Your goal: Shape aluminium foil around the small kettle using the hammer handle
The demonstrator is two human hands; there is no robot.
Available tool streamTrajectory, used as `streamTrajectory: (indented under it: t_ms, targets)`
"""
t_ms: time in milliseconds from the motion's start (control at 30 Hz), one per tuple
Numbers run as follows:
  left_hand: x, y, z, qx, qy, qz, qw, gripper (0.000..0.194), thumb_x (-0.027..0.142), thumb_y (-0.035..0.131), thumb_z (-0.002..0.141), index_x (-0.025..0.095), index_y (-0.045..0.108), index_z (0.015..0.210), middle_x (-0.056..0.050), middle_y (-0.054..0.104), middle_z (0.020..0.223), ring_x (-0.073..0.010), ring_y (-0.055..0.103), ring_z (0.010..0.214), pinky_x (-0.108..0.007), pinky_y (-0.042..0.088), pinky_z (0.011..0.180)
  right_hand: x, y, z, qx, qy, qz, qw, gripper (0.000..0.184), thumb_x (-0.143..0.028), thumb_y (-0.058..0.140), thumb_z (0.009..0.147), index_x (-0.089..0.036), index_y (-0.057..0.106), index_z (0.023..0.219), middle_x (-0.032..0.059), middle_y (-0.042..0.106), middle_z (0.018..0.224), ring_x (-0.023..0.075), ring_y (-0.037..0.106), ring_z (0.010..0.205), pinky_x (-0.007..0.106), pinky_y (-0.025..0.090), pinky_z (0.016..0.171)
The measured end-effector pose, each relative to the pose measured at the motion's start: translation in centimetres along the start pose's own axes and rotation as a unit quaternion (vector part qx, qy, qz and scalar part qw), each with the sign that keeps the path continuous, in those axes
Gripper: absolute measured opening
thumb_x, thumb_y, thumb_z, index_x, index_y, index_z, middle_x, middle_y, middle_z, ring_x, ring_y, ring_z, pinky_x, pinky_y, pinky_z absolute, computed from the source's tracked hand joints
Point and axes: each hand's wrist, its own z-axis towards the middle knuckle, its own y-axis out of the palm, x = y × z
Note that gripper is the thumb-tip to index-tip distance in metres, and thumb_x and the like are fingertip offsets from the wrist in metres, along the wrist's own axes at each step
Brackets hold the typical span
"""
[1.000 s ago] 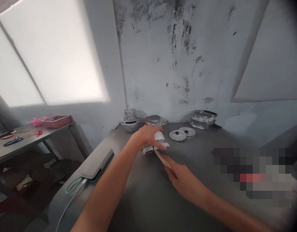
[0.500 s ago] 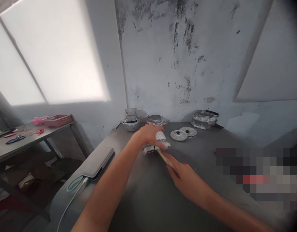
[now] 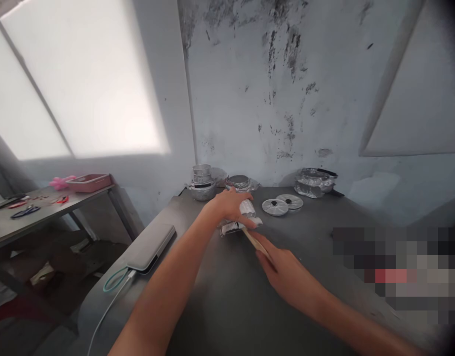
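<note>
On the grey table [image 3: 227, 296], my left hand [image 3: 230, 205] lies over a crumpled silver foil-covered object [image 3: 247, 209], with the fingers wrapped round its top and the thumb reaching to the right. Much of that object is hidden beneath the hand. My right hand [image 3: 281, 264] is closed on a thin pale wooden stick [image 3: 254, 240]. The stick's far end meets the object's lower front edge, under my left thumb; its tip cannot be made out.
Behind my hands stand a small silver pot [image 3: 203, 190], a round foil piece [image 3: 239, 183] and a foil-covered pan [image 3: 313, 183]. Two silver lids [image 3: 275, 206] lie to the right. A power bank [image 3: 151, 248] with a cable sits left. A side table holds a pink basket [image 3: 90, 183].
Almost nothing differs. The camera view has shifted slightly, while both hands keep the same hold on the foil-covered object and the wooden stick.
</note>
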Motion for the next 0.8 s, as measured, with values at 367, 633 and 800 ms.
streamTrajectory:
  t_ms: [367, 633, 800]
  targets:
    - [-0.21, 0.26, 0.36, 0.004, 0.005, 0.003, 1.0, 0.106, 0.086, 0.059, 0.052, 0.036, 0.03, 0.141, -0.014, 0.036, 0.138, -0.0447, 0.041, 0.118, -0.049, 0.045, 0.081, 0.38, 0.37, 0.16, 0.002, -0.005, 0.019, 1.0, 0.051, -0.028, 0.031, 0.094, -0.036, 0.03, 0.144, 0.0035, 0.07, 0.095, 0.0202, 0.067, 0.081, 0.03, 0.045, 0.074]
    - [-0.85, 0.3, 0.75, -0.008, 0.008, -0.002, 1.0, 0.107, 0.088, 0.057, 0.052, 0.039, 0.028, 0.142, -0.013, 0.034, 0.14, -0.0436, 0.047, 0.112, -0.045, 0.048, 0.076, 0.65, 0.3, 0.22, -0.017, -0.01, 0.012, 1.0, 0.055, -0.026, 0.032, 0.093, -0.037, 0.025, 0.146, 0.0035, 0.07, 0.102, 0.0205, 0.067, 0.088, 0.029, 0.045, 0.077]
    - [-0.91, 0.24, 0.74, -0.012, 0.004, -0.001, 1.0, 0.106, 0.088, 0.057, 0.052, 0.039, 0.027, 0.142, -0.011, 0.034, 0.142, -0.0414, 0.05, 0.11, -0.044, 0.047, 0.077, 0.26, -0.01, 0.21, -0.002, -0.004, 0.015, 1.0, 0.052, -0.028, 0.031, 0.094, -0.036, 0.026, 0.146, 0.0012, 0.069, 0.084, 0.0184, 0.065, 0.071, 0.027, 0.044, 0.068]
